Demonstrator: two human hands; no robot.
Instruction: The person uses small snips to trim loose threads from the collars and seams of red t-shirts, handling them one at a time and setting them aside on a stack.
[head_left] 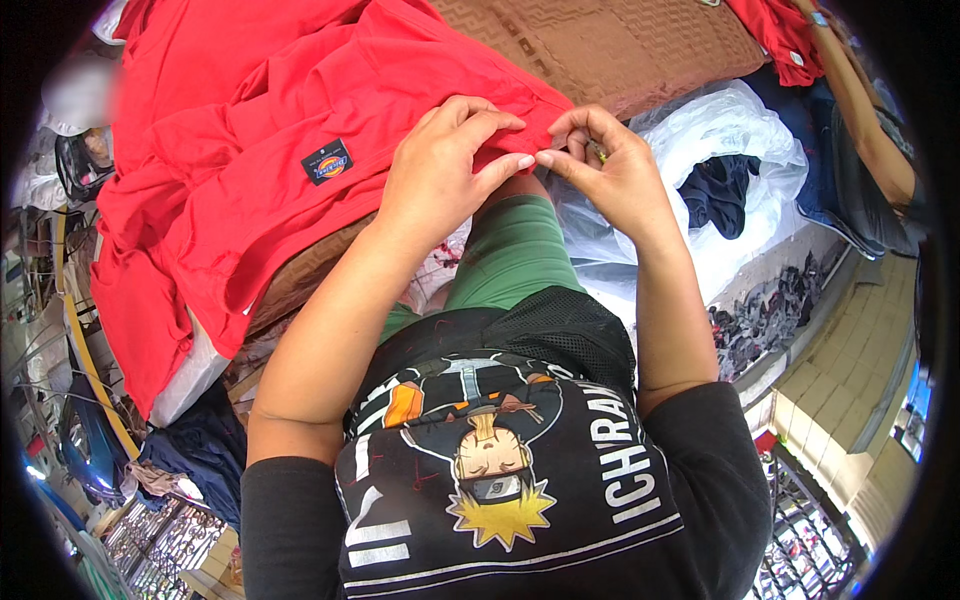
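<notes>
A red garment lies spread in loose folds, with a dark rectangular label on its cloth. My left hand rests on its right edge, thumb and fingers closed on a fold. Close beside it, my right hand pinches at the same edge with thumb and forefinger. Tucked in the right hand's curled fingers is a small yellowish thing, mostly hidden, whose kind I cannot make out. The garment's edge lies over my leg in green shorts.
Under the garment is a brown patterned padded surface. To the right, a clear plastic bag holds dark cloth, above a heap of dark scraps. Another person's arm reaches toward red cloth at the far right.
</notes>
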